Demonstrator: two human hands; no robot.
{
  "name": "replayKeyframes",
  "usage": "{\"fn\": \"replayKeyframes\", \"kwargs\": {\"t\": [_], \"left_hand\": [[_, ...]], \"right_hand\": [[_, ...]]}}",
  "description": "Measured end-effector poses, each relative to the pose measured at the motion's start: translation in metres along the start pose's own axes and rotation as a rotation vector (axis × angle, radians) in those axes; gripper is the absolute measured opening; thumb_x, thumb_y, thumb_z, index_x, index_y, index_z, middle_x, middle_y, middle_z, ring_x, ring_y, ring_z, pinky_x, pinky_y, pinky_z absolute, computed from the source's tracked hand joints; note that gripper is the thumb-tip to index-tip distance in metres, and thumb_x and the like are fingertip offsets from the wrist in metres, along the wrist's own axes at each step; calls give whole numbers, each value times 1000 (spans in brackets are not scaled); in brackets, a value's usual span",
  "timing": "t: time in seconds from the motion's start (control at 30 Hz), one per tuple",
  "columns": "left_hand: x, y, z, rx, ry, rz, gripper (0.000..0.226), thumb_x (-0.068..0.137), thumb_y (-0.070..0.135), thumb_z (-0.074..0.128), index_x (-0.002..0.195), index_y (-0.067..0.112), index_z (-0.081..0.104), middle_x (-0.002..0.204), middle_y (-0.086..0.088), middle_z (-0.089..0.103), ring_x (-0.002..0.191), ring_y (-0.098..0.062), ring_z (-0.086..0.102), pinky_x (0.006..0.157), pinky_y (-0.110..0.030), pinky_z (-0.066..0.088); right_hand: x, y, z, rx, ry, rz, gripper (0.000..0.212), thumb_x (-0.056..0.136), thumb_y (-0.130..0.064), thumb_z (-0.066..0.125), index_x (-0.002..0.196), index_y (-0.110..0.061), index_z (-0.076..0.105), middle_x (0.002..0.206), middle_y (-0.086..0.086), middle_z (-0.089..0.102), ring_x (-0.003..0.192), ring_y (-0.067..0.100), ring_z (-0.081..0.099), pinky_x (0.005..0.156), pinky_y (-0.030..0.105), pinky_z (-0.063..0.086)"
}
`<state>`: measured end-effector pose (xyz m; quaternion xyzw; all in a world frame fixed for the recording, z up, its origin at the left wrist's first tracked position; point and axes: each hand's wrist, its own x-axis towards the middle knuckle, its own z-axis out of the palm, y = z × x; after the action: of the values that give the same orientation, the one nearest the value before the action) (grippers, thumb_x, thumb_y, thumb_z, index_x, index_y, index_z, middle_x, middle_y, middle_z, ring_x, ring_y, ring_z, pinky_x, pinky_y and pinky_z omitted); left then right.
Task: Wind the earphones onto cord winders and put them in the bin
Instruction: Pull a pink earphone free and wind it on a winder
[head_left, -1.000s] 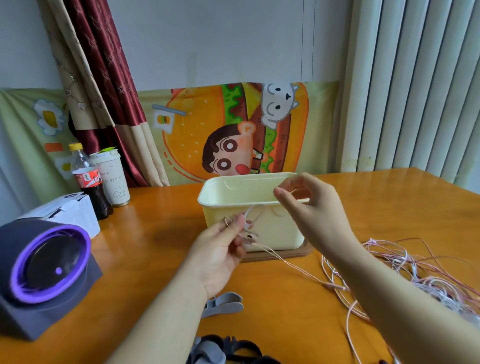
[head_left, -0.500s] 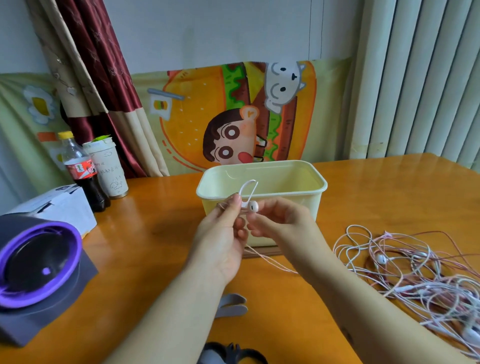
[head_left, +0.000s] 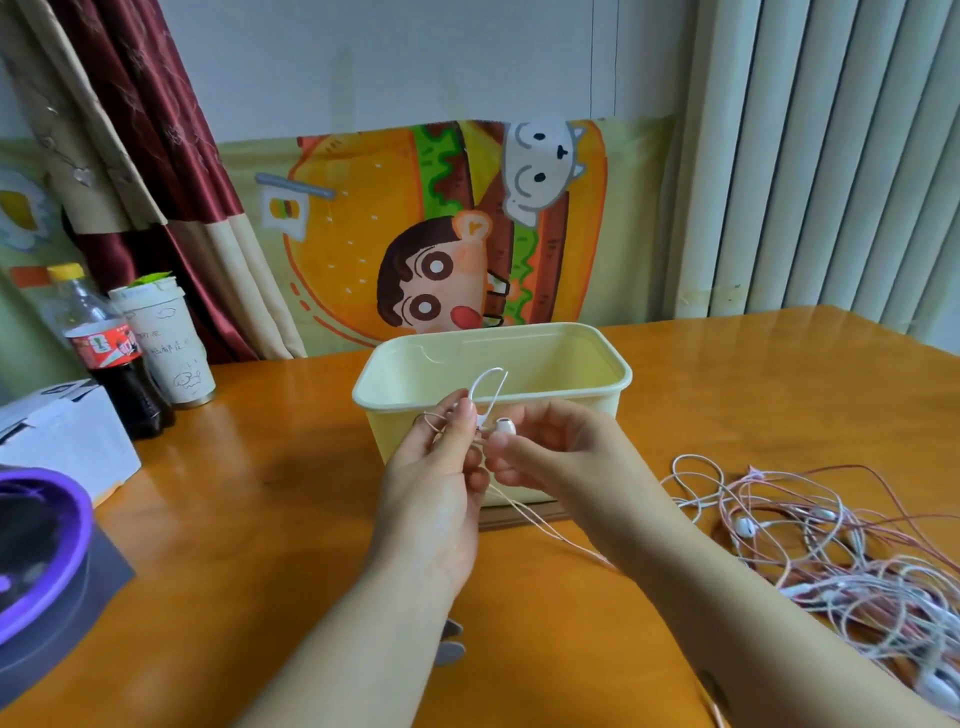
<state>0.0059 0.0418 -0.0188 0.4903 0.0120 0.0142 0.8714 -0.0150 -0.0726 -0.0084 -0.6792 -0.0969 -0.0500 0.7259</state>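
Note:
Both hands meet in front of the pale yellow bin (head_left: 618, 376), which stands open in the middle of the wooden table. My left hand (head_left: 434, 488) pinches the thin cord of a white and pink earphone (head_left: 505, 426), and a small loop of cord stands up above its fingers. My right hand (head_left: 550, 457) holds the earbud end between thumb and fingers. The cord runs down under my right forearm toward a tangled pile of earphones (head_left: 831, 551) on the right. Below my left wrist lies a grey cord winder (head_left: 451, 644), half hidden.
A cola bottle (head_left: 109, 358) and a paper cup (head_left: 169, 345) stand at the back left. A white box (head_left: 62, 447) and a grey device with a purple ring (head_left: 36, 566) sit at the left edge. A curtain and a cartoon cloth hang behind.
My right hand came down from the bin's rim to meet my left hand and now holds the earbud. The view has tilted, showing more of the earphone pile.

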Motion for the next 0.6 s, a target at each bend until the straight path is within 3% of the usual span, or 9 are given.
{"fn": "replayKeyframes", "kwargs": {"t": [0.2, 0.33, 0.5, 0.6], "left_hand": [[1, 0, 0, 9, -37, 24, 27, 92, 23, 59, 117, 15, 67, 89, -7, 66, 59, -4, 57, 50, -14, 46], [-1, 4, 1, 15, -161, -3, 33, 94, 30, 55, 121, 15, 65, 84, -1, 67, 64, -3, 61, 59, -16, 50], [0, 10, -2, -6, -270, -70, 23, 94, 12, 54, 113, 15, 66, 81, 3, 70, 68, -3, 66, 59, -16, 51], [0, 10, -3, 33, -267, -71, 25, 94, 10, 53, 115, 17, 66, 84, 4, 72, 73, -2, 67, 69, -19, 51]], "right_hand": [[1, 4, 1, 287, -31, 108, 5, 85, -2, 63, 88, 0, 66, 76, 8, 72, 69, 12, 69, 68, 18, 55], [1, 3, 2, 514, -43, 178, 15, 80, -9, 63, 89, 2, 68, 79, 13, 71, 68, 14, 70, 65, 19, 56], [4, 4, 1, 728, 5, 255, 14, 82, -8, 62, 86, 0, 72, 78, 11, 72, 65, 14, 70, 67, 20, 58], [5, 5, 1, 726, 10, 246, 13, 79, -8, 63, 83, -2, 75, 79, 10, 72, 66, 12, 70, 70, 20, 57]]}}
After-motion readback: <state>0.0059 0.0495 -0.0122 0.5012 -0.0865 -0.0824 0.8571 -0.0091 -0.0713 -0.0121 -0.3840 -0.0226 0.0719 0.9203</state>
